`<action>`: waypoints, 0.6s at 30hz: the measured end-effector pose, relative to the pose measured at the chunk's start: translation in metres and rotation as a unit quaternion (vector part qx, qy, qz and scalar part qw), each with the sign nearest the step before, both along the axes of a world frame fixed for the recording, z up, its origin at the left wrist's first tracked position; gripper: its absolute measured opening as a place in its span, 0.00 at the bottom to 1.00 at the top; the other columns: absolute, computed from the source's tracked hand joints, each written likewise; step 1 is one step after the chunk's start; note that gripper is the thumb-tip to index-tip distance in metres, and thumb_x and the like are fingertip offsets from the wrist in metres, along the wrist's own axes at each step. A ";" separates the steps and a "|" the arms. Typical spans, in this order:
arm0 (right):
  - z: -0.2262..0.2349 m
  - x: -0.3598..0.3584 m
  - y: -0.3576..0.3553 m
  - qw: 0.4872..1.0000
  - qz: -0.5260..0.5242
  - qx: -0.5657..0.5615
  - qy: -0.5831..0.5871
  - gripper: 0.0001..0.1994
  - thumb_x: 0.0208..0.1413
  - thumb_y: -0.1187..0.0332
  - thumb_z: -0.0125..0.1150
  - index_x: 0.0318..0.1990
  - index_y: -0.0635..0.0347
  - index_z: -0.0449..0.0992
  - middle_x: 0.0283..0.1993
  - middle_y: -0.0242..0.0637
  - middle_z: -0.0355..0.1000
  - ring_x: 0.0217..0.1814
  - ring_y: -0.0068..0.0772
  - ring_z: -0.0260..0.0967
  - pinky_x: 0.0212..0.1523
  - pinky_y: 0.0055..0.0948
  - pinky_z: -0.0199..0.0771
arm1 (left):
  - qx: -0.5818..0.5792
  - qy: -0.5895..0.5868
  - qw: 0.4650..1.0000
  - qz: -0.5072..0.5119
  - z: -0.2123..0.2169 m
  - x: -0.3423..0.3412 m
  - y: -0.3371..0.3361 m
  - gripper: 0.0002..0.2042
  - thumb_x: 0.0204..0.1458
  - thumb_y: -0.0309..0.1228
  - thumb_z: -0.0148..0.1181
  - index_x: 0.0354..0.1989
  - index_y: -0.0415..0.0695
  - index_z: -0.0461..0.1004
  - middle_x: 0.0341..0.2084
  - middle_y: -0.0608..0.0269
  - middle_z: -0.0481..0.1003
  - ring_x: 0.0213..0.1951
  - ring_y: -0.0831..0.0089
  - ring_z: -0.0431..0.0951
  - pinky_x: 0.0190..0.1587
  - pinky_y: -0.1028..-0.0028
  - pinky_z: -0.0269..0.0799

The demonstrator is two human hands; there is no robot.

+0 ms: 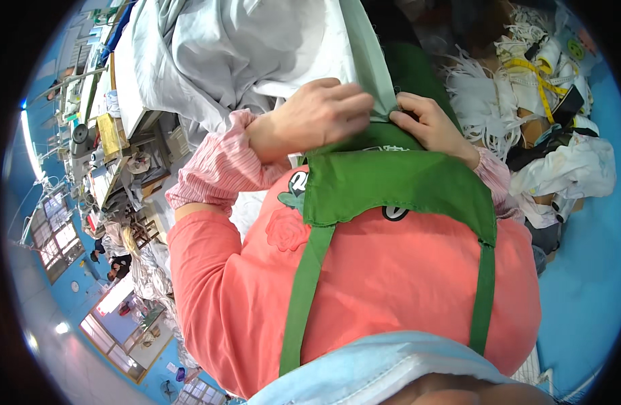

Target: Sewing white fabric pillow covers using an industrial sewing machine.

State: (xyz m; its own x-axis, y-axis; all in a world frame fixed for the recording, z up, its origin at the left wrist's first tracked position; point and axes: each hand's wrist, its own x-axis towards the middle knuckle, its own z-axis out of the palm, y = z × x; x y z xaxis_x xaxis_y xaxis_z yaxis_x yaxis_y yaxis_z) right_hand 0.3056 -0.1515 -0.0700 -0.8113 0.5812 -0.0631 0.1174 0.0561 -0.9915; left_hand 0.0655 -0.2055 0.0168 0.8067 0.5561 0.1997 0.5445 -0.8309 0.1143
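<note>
A large light grey cloth (209,54) spreads in loose folds at the far side and hangs down toward my lap. Along its right side runs a flat, pale grey-green strip of fabric (364,57), narrowing to a corner near my hands. Thumb and fingers of my right hand (435,128) pinch that corner. Close by on the left, my left hand (317,116) lies over the cloth's lower edge with its fingers curled in. Motion blurs its fingertips, and whatever they hold is hidden. Beneath both hands is the green apron (405,175) I wear.
White fabric strips (482,101) lie heaped at the right, by a yellow measuring tape (540,84) and a dark phone-like object (568,104). Below them is a bundle of white cloth (567,169). Cluttered worktables (111,135) line the left. The floor (584,270) is blue.
</note>
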 end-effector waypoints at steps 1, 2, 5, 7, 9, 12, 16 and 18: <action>0.001 0.002 0.002 0.999 -0.001 0.049 0.015 0.10 0.61 0.68 0.56 0.37 0.69 0.71 0.30 0.41 0.66 0.32 0.33 0.64 0.36 0.32 0.66 | -0.013 -0.014 1.000 -0.018 0.012 0.003 0.005 0.07 0.42 0.27 0.62 0.31 0.42 0.75 0.33 0.64 0.69 0.33 0.68 0.74 0.31 0.71 0.72; 0.004 0.001 0.002 0.995 0.005 0.099 0.033 0.10 0.61 0.68 0.56 0.38 0.69 0.71 0.31 0.41 0.67 0.32 0.36 0.65 0.37 0.33 0.66 | -0.025 -0.026 0.999 -0.027 0.019 0.005 0.005 0.07 0.42 0.26 0.62 0.32 0.42 0.76 0.35 0.63 0.71 0.34 0.67 0.75 0.32 0.71 0.74; 0.027 0.002 -0.003 0.998 0.012 0.060 0.033 0.08 0.58 0.71 0.59 0.39 0.68 0.73 0.33 0.43 0.68 0.35 0.42 0.67 0.38 0.34 0.67 | -0.071 -0.125 0.990 -0.006 0.014 0.017 0.014 0.08 0.42 0.24 0.62 0.34 0.42 0.77 0.40 0.59 0.74 0.37 0.66 0.77 0.34 0.70 0.77; 0.029 0.002 -0.006 0.993 0.011 0.112 0.025 0.05 0.55 0.75 0.61 0.37 0.68 0.74 0.34 0.43 0.70 0.38 0.43 0.69 0.39 0.34 0.69 | -0.091 -0.122 0.988 0.010 0.005 0.016 0.015 0.08 0.43 0.23 0.62 0.34 0.42 0.77 0.42 0.58 0.74 0.39 0.65 0.78 0.34 0.71 0.78; 0.023 -0.001 -0.007 0.987 0.012 0.150 0.049 0.05 0.54 0.75 0.62 0.36 0.68 0.75 0.34 0.43 0.70 0.38 0.43 0.69 0.40 0.34 0.70 | -0.096 -0.127 0.987 0.006 -0.003 0.015 0.019 0.08 0.42 0.22 0.61 0.34 0.41 0.77 0.42 0.57 0.74 0.38 0.64 0.78 0.34 0.71 0.78; 0.023 -0.002 0.003 0.978 0.028 0.197 0.068 0.05 0.55 0.74 0.62 0.35 0.68 0.76 0.35 0.40 0.72 0.39 0.37 0.71 0.42 0.31 0.71 | -0.119 -0.114 0.986 -0.025 -0.001 0.010 0.023 0.08 0.41 0.21 0.61 0.33 0.40 0.76 0.40 0.58 0.75 0.36 0.64 0.78 0.32 0.70 0.77; -0.007 -0.033 0.046 0.965 -0.051 -0.172 0.190 0.09 0.64 0.68 0.56 0.44 0.63 0.76 0.47 0.34 0.75 0.43 0.23 0.70 0.47 0.27 0.71 | -0.113 -0.053 0.990 -0.064 0.020 0.012 0.024 0.09 0.44 0.25 0.58 0.35 0.38 0.74 0.35 0.59 0.73 0.36 0.63 0.75 0.35 0.69 0.75; -0.013 -0.086 0.056 0.865 -0.006 -0.432 0.254 0.09 0.63 0.68 0.56 0.44 0.62 0.77 0.42 0.32 0.74 0.42 0.22 0.71 0.44 0.26 0.73 | -0.123 -0.052 0.989 -0.071 0.023 0.014 0.028 0.08 0.47 0.26 0.57 0.36 0.37 0.72 0.33 0.59 0.72 0.36 0.62 0.73 0.37 0.68 0.74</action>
State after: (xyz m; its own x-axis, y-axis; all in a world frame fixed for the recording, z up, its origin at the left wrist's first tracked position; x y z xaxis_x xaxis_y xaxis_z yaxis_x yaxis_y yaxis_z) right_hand 0.2193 -0.0958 -0.0828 -0.8557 0.5044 -0.1156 -0.3508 -0.7297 -0.5870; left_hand 0.0791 -0.1777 0.0398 0.8627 0.4800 0.1591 0.3983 -0.8389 0.3710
